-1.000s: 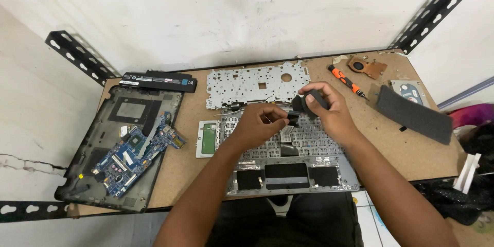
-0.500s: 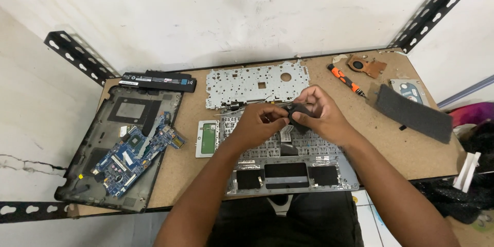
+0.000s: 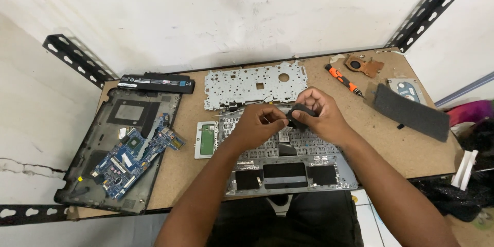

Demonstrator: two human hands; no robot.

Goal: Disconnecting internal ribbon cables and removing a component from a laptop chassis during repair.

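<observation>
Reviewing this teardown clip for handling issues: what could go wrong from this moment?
1. Both hands, left hand and right hand, work a small black part in mid-air above the upturned keyboard deck; if it slips, it may drop among the exposed parts.
2. The blue circuit board lies loose in the bottom case near the table edge; a nudge from the forearm could shift it.

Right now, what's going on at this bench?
A person is working on a taken-apart laptop. Both hands meet over the upturned palmrest and keyboard assembly: the right hand holds a small black part, and the left hand pinches at it. Around them lie a metal keyboard backplate, a trackpad board, the bottom case with the blue motherboard, a battery and an orange screwdriver.
</observation>
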